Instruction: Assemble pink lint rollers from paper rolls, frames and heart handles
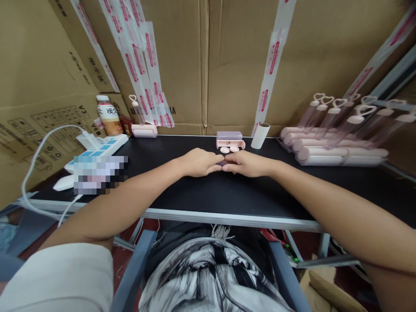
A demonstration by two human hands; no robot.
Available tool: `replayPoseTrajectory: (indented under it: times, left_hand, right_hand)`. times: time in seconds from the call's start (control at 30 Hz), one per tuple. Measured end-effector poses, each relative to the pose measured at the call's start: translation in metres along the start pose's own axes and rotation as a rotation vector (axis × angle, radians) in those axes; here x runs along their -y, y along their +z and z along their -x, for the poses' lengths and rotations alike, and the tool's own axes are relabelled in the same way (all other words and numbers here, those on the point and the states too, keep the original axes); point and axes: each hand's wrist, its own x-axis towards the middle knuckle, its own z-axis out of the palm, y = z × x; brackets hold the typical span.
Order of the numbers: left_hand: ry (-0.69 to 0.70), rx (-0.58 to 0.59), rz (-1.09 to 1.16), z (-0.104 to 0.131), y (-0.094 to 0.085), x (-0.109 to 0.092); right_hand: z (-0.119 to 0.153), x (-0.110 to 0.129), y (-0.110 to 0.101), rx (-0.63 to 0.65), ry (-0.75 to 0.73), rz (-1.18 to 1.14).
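Note:
My left hand (200, 163) and my right hand (249, 164) meet fingertip to fingertip over the black tabletop (208, 197). Thumbs and forefingers come together around a small spot, where a dark, see-through sliver shows; its kind is hidden by the fingers. Right behind them lie two round pale pink pieces (224, 150), side by side. A small pink case (230, 144) with a lilac see-through lid (229, 136) stands behind those discs. To the right of the case, a white tube (260, 135) stands slightly tilted.
At right are several pale pink cylinders (341, 156) and clear tubes with heart-shaped loops (334, 112). A similar pink cylinder (144, 131) lies back left. Farther left are a drink bottle (109, 116), a power strip (97, 154) and a white cable (30, 167). Cardboard (182, 56) walls the back.

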Motion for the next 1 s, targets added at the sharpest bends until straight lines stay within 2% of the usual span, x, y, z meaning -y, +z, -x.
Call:
replayPoseTrajectory:
  times: [0.17,0.43,0.63,0.73,0.83,0.9,0.93,1.0]
  left_hand:
    - [-0.05,0.033,0.122,-0.003,-0.004,0.0]
    - [-0.007,-0.04,0.321,-0.004,-0.006,0.006]
    - [0.057,-0.163,0.531,-0.011,-0.004,0.01]
    - [0.061,-0.133,0.699,-0.008,-0.011,0.017]
    - [-0.071,0.051,0.937,0.007,-0.018,0.037]
    - [-0.174,0.211,1.09,0.019,-0.02,0.055]
    - [-0.234,0.191,1.133,0.024,-0.019,0.064]
    - [-0.373,0.067,1.193,0.029,-0.017,0.076]
  right_hand:
    - [-0.001,-0.003,-0.005,0.108,0.017,-0.051]
    - [-0.001,-0.004,-0.007,0.091,-0.034,-0.014]
    - [-0.002,-0.005,-0.01,-0.103,-0.146,0.258]
    - [-0.001,0.003,-0.01,-0.169,-0.151,0.329]
    - [0.007,0.011,-0.018,-0.211,-0.168,0.365]
    - [0.018,0.011,-0.033,-0.326,-0.107,0.369]
    - [0.024,0.008,-0.041,-0.43,-0.041,0.37]
    - [0.034,-0.003,-0.059,-0.646,0.068,0.329]
